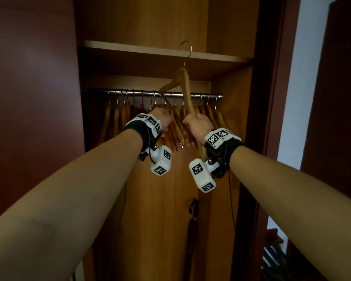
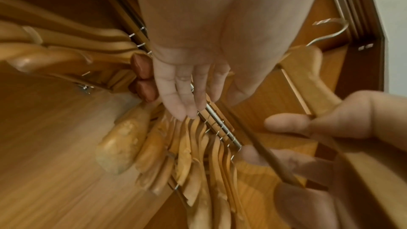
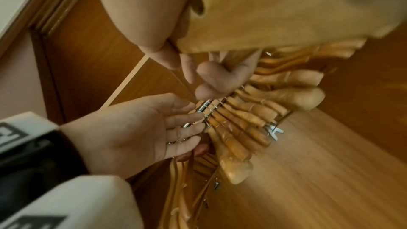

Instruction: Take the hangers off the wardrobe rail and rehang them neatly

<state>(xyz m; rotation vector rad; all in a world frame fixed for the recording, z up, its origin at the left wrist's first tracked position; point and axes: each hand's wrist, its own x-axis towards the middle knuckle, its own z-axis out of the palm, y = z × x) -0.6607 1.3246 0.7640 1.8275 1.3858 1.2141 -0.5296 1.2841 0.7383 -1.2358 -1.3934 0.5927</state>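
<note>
A steel wardrobe rail [image 1: 211, 96] carries a tight row of several wooden hangers [image 1: 118, 118]. My right hand [image 1: 199, 124] grips one arm of a wooden hanger [image 1: 185, 88] held up in front of the rail, off it, its metal hook [image 1: 187, 48] pointing up by the shelf. In the right wrist view the fingers [image 3: 220, 79] curl round that hanger [image 3: 286, 15]. My left hand [image 1: 160, 120] reaches into the hung hangers just left of it. Its fingers [image 2: 187, 93] are straight, their tips against the hanger necks by the rail [image 2: 218, 119], holding nothing.
A shelf [image 1: 150, 49] runs just above the rail. The dark wardrobe door [image 1: 28, 98] stands at the left and the side panel [image 1: 272, 78] at the right. A black umbrella [image 1: 192, 220] hangs low inside. A dark red piece [image 2: 141, 69] sits among the hangers.
</note>
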